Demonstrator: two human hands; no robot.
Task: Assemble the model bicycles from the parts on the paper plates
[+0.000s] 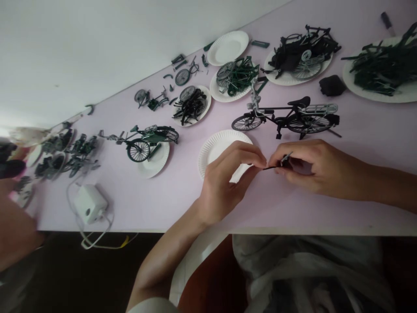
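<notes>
Between my two hands, over the near part of the table, is a small dark part [272,168] with a thin strip and a greyish piece at its right end. My left hand [230,180] pinches the strip's left end, in front of a white paper plate [213,145]. My right hand [309,167] is closed on the right end, its fingertips around the thicker piece. Just beyond the hands stands a black model bicycle [288,115] with a grey rack and handlebar. A green model bicycle [153,139] rests partly over another plate [156,167] to the left.
Plates of dark parts [190,106], green parts [239,78], black frames [286,56] and green frames [384,69] line the back. A white adapter [90,203] with cables sits left, near a person's arm [16,226]. A black lump [332,85] lies right.
</notes>
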